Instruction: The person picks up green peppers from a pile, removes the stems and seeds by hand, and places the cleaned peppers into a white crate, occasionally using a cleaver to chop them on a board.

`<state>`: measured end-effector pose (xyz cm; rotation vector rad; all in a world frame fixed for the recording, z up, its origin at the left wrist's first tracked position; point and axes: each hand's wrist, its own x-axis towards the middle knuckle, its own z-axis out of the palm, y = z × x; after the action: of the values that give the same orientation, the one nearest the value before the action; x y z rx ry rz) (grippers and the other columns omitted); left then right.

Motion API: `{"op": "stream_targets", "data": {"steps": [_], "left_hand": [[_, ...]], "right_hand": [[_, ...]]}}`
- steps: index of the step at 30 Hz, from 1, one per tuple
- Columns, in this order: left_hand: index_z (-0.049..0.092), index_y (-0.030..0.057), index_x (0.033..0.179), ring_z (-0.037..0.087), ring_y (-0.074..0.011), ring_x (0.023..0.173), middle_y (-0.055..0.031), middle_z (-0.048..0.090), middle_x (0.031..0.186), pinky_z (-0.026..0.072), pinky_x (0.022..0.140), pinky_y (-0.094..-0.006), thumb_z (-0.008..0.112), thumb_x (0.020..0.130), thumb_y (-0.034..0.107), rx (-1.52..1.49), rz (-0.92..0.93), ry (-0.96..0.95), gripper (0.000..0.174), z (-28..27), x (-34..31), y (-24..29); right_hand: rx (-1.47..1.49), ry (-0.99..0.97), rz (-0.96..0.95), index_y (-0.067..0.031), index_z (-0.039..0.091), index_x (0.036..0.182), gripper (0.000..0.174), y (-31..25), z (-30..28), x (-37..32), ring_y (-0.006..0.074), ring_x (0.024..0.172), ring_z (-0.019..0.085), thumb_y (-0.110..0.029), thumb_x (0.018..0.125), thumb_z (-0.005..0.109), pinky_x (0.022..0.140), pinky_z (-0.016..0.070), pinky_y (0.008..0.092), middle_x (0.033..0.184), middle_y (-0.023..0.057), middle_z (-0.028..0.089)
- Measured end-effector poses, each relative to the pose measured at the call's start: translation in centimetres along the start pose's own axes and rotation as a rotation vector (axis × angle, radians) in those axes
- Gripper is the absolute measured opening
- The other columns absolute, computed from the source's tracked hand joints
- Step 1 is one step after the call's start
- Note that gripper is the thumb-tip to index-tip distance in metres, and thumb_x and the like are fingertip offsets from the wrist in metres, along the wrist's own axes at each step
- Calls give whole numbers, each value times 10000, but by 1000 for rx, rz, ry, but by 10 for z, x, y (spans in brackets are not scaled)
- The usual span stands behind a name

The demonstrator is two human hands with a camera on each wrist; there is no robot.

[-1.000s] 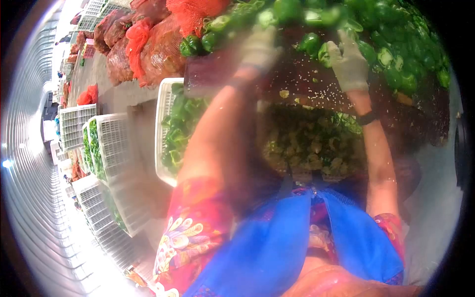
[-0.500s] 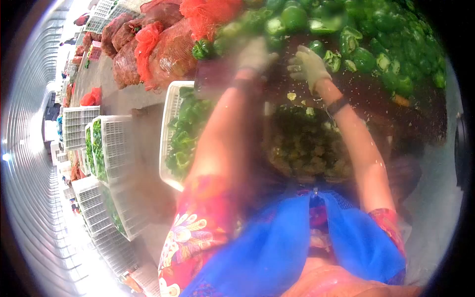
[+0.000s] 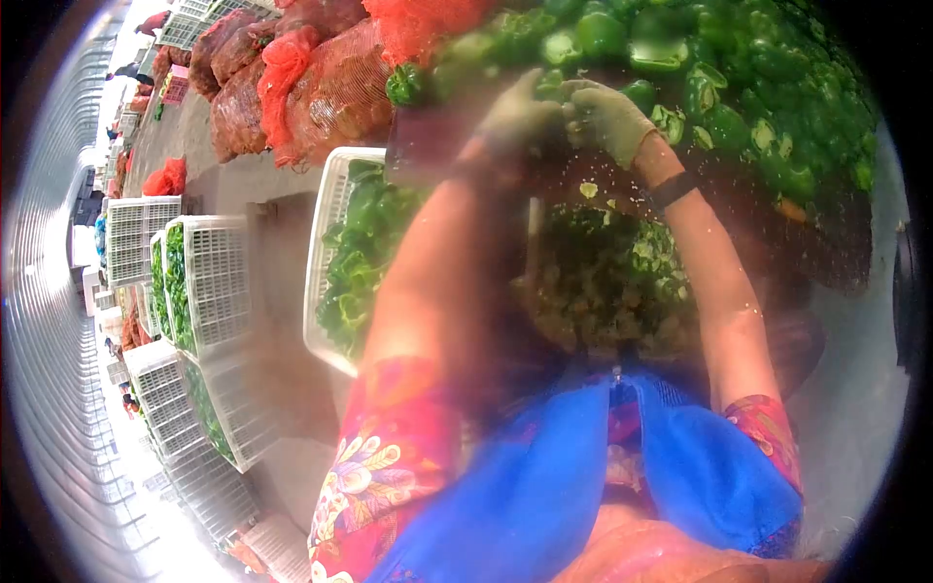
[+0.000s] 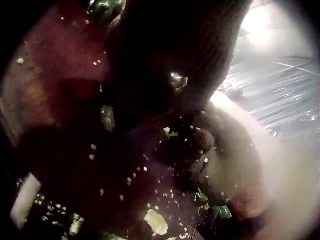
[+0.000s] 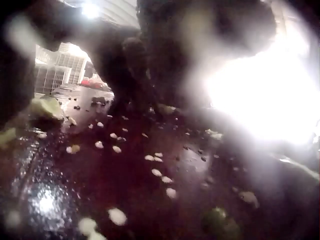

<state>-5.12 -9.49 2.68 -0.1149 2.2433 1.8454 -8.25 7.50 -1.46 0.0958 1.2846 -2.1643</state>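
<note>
In the head view my gloved left hand (image 3: 522, 115) is blurred and close to my gloved right hand (image 3: 614, 126), over a dark red wet work surface (image 3: 423, 146). The right hand's fingers bend toward the left hand. A green pepper (image 3: 552, 85) shows just beyond the gap between them. In the left wrist view a dark shape fills the top, and the pale glove of the right hand (image 4: 232, 160) is at the right. I cannot tell what either hand holds. White seeds (image 5: 117, 216) and pale core bits (image 4: 156, 221) lie scattered on the surface.
A heap of green peppers (image 3: 777, 97), some cut, covers the far right. Below the surface's near edge sits a bin of cores and scraps (image 3: 612, 272). A white crate of peppers (image 3: 326, 262) stands at left. Red mesh sacks (image 3: 335, 92) and stacked crates (image 3: 219, 282) lie beyond.
My right hand has moved left from the pepper heap, its spread fingers now bent, to beside the left hand. The left hand has shifted slightly toward it.
</note>
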Motion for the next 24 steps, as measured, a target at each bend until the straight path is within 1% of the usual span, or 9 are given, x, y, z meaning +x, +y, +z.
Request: {"op": "stream_targets", "data": {"steps": [2,4,6,9,11,12,14,15,24], "left_hand": [[564,17,1243,614,-269,1002,-156,640,1118,499,854,-377,645,762,58,-136,67,-1,489,-3,4,-8],[515,47,1326,603,-278,1112,-168,623,1230,473,939,-358,636,836,231,282,56,-60,537,-13,1,-1],[520,49,1323,600,-279,1119,-161,624,1234,468,948,-359,644,837,258,321,12,-38,544,-16,-3,4],[550,48,1293,594,-287,1129,-156,623,1237,459,964,-363,646,836,289,339,45,37,525,-25,8,-24],[574,46,1266,591,-294,1133,-158,623,1237,454,971,-365,640,834,292,323,126,79,501,-26,11,-30],[592,47,1238,588,-303,1135,-169,619,1235,453,972,-369,632,836,297,345,99,47,475,-25,10,-22],[610,47,1210,585,-312,1138,-179,616,1232,452,973,-373,625,838,302,365,72,18,451,-29,21,-28],[611,45,1200,584,-319,1136,-191,612,1227,456,965,-381,619,841,321,498,173,-44,453,-39,42,-48],[544,69,1253,609,-371,1080,-202,610,1196,478,915,-444,578,832,468,843,70,153,581,-14,30,-18]], "right_hand": [[-47,-47,9,-53,646,1120,292,-5,12,-8,146,717,584,-87,841,570,623,517,292,870,62,608],[-63,-60,8,-52,651,1129,308,-2,13,-6,153,708,583,-86,837,561,612,508,288,872,60,611],[-79,-78,16,-50,656,1138,324,3,13,-1,161,699,582,-85,833,552,601,500,283,874,58,614],[-171,164,-159,-78,662,1167,345,7,7,19,149,713,600,-141,851,540,630,510,287,947,85,652],[-688,447,-269,-124,638,1219,379,7,-6,36,196,856,655,-230,876,517,762,529,330,1109,111,672],[-687,451,-272,-124,638,1219,379,6,-11,42,196,856,655,-230,876,517,762,529,330,1109,111,672],[-1226,362,-199,-175,608,1261,408,7,-18,53,254,1058,635,-326,901,488,914,492,362,1231,103,634],[-1360,454,-365,-164,619,1241,401,12,-19,53,276,929,660,-345,905,494,825,500,348,1062,114,687],[-1341,308,-156,-151,610,1227,431,2,4,35,358,1171,555,-390,899,465,972,445,412,1253,168,600]]}}
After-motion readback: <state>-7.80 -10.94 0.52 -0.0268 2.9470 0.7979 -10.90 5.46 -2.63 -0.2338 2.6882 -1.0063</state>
